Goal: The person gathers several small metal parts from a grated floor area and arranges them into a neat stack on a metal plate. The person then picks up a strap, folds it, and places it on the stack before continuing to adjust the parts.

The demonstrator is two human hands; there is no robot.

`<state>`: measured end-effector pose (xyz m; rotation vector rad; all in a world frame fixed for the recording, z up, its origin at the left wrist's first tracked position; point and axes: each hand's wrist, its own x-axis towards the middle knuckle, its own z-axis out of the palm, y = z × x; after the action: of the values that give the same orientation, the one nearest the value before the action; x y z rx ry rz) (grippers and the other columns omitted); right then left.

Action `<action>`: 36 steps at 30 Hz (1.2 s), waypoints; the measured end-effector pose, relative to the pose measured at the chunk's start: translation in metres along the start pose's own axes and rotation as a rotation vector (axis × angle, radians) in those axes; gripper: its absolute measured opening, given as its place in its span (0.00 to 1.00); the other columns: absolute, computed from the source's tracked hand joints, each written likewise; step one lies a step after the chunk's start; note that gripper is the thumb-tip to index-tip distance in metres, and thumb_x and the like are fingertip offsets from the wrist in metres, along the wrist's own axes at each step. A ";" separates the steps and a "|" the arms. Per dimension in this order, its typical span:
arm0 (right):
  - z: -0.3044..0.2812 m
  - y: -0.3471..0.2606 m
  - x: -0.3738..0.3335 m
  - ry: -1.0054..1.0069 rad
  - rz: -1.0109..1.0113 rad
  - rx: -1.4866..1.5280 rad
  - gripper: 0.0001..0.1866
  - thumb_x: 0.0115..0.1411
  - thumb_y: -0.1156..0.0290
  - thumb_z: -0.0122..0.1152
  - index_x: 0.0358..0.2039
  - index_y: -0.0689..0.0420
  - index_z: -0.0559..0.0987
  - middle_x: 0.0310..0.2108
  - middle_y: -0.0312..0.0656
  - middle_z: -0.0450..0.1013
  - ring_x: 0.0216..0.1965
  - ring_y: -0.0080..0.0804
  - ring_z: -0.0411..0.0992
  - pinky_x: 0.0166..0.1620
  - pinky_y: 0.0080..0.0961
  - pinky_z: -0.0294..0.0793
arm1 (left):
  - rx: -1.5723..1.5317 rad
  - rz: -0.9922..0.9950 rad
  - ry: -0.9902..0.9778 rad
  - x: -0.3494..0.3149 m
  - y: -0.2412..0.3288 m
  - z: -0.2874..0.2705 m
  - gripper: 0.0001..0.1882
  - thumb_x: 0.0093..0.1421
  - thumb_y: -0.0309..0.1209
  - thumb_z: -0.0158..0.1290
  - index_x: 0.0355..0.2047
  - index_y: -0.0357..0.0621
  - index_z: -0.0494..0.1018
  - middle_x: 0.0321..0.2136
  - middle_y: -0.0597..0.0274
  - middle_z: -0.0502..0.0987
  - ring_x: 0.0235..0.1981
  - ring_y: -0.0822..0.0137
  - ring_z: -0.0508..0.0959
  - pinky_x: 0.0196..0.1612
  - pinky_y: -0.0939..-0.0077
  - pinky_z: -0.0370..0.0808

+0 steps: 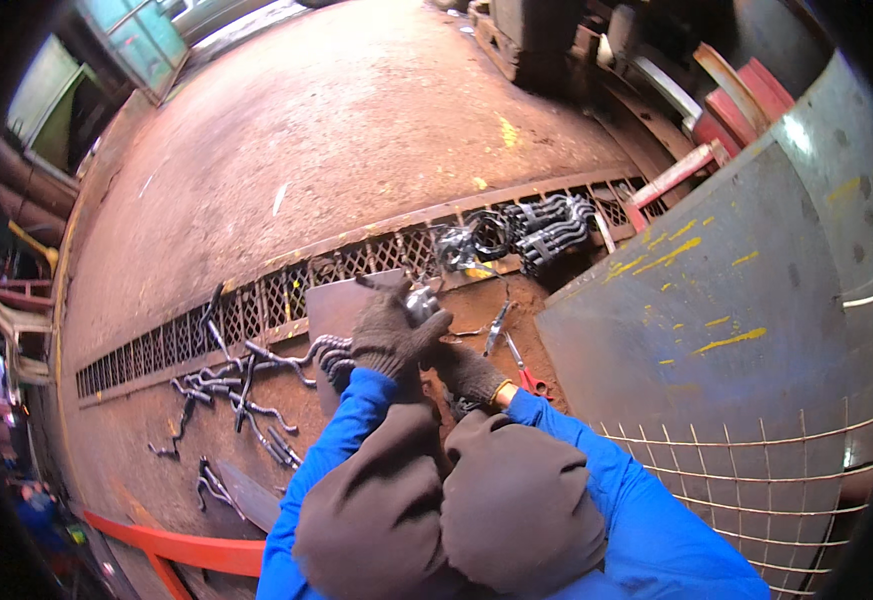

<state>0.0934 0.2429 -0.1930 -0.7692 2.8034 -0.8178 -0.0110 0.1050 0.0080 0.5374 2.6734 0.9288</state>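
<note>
Both my hands wear dark knitted gloves and work close together in front of my knees. My left hand (392, 328) is closed over a bunch of bent metal tubes (331, 352), whose curved ends stick out to its left. A shiny silvery piece (421, 303) shows beside its fingers; I cannot make out whether it belongs to the bunch. My right hand (471, 376) is just to the right and lower, its fingers curled and partly hidden behind my left hand. What it grips does not show. A flat grey plate (341, 303) lies under the bunch.
Loose bent tubes (241, 385) lie scattered at left. Beyond my hands, a tied bundle of tubes (554, 230) and a coil of black wire (491, 232) rest on a floor grate (286, 285). A red-handled tool (531, 380) lies right. A metal sheet (706, 300) and wire mesh (746, 470) stand at right.
</note>
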 end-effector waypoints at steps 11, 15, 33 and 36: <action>-0.016 -0.007 0.015 0.252 0.057 1.066 0.18 0.63 0.63 0.65 0.51 0.56 0.81 0.28 0.34 0.77 0.26 0.23 0.74 0.28 0.26 0.76 | 0.096 0.179 0.017 -0.001 -0.034 0.020 0.49 0.36 0.45 0.75 0.57 0.38 0.68 0.45 0.49 0.79 0.47 0.52 0.80 0.51 0.61 0.76; -0.044 -0.019 0.016 -0.193 0.499 1.547 0.19 0.67 0.55 0.62 0.48 0.57 0.83 0.26 0.29 0.75 0.23 0.17 0.68 0.24 0.20 0.67 | 0.046 0.072 -0.033 -0.016 -0.045 0.010 0.45 0.40 0.36 0.74 0.58 0.36 0.67 0.48 0.54 0.79 0.48 0.64 0.80 0.51 0.66 0.79; 0.000 0.028 0.012 -0.026 0.119 1.049 0.17 0.67 0.75 0.54 0.54 0.53 0.81 0.46 0.39 0.81 0.42 0.23 0.76 0.46 0.26 0.76 | 0.132 0.079 -0.035 -0.001 -0.029 0.014 0.48 0.36 0.50 0.75 0.55 0.38 0.71 0.48 0.52 0.78 0.49 0.55 0.79 0.55 0.60 0.75; -0.001 0.027 0.008 0.019 0.037 0.991 0.18 0.67 0.75 0.52 0.55 0.54 0.81 0.49 0.41 0.80 0.48 0.25 0.77 0.54 0.29 0.75 | 0.153 0.057 -0.046 -0.009 -0.045 0.015 0.49 0.34 0.46 0.78 0.55 0.35 0.70 0.46 0.52 0.79 0.48 0.58 0.80 0.55 0.63 0.76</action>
<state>0.0749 0.2592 -0.2065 -0.4992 1.9640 -1.9296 -0.0091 0.0767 -0.0306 0.6622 2.7149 0.7202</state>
